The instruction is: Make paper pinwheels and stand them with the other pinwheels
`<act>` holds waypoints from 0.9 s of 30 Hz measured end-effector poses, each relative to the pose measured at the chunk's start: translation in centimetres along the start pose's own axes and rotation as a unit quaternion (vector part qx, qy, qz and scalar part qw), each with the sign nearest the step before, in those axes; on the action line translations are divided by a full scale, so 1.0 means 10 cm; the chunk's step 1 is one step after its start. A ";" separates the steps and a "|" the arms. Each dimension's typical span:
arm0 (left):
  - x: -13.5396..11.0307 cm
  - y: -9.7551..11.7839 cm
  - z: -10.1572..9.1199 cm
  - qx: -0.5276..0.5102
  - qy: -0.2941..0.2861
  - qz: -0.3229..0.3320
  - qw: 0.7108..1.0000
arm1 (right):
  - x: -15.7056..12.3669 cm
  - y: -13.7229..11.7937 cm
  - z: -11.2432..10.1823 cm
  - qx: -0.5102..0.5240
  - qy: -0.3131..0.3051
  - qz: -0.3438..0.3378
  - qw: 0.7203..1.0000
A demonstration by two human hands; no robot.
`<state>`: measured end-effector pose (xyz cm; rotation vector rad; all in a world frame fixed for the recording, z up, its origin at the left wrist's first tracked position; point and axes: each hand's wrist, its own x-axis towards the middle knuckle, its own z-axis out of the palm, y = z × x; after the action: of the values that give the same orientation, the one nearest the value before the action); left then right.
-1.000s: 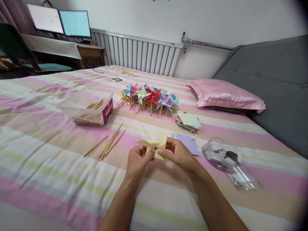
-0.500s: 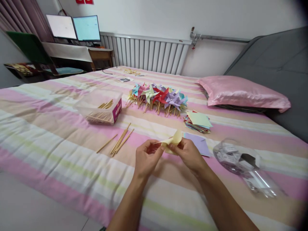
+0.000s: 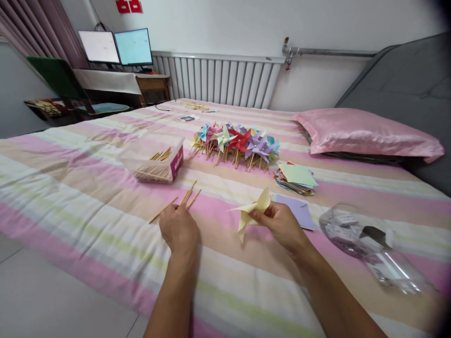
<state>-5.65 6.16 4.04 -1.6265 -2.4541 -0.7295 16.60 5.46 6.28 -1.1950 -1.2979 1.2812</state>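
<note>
A pale yellow paper pinwheel [image 3: 254, 210], its blades folded in to the middle, is pinched in my right hand [image 3: 280, 218] above the bed. My left hand [image 3: 179, 226] is down on the loose wooden sticks [image 3: 188, 193]. Its fingers curl over their near ends, and the fingertips are hidden, so I cannot tell whether a stick is gripped. One more stick [image 3: 162, 210] lies slanted at the left of that hand. Just right of my right hand lie purple paper squares [image 3: 298, 211].
A clear plastic box [image 3: 155, 164] of sticks stands behind my left hand. Finished pinwheels [image 3: 236, 143] are bunched mid-bed. A stack of coloured paper [image 3: 298, 177] lies nearer, and clear plastic containers [image 3: 369, 244] lie at the right. A pink pillow [image 3: 366, 134] rests against the headboard.
My left hand has let go of the yellow paper and moved left to the sticks. My right hand keeps hold of the pinwheel, whose blades now show more fully. The view has shifted slightly.
</note>
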 end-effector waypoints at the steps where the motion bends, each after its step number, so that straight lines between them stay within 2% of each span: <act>1: 0.01 -0.02 0.00 0.021 -0.018 -0.004 1.000 | 0.00 0.00 0.00 -0.003 -0.003 0.001 1.000; 4: 0.03 -0.07 -0.01 0.061 -0.050 -0.008 0.997 | -0.01 -0.01 0.01 -0.011 -0.004 0.007 1.000; 8: 0.05 -0.09 -0.02 0.091 -0.035 -0.017 0.995 | -0.02 -0.01 0.02 -0.013 -0.005 0.012 1.000; 17: 0.07 -0.09 -0.05 0.066 -0.051 -0.043 0.996 | -0.01 0.01 0.03 -0.010 -0.018 0.007 1.000; 24: 0.03 -0.04 -0.13 0.054 -0.004 -0.058 0.997 | -0.03 -0.02 0.04 -0.012 -0.020 0.016 1.000; 27: 0.03 -0.02 -0.15 0.026 0.039 -0.068 0.997 | -0.03 -0.02 0.06 -0.006 -0.018 0.019 1.000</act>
<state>-6.27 5.68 5.43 -1.3960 -2.5253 -0.7267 16.03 5.12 6.51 -1.2138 -1.3168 1.3295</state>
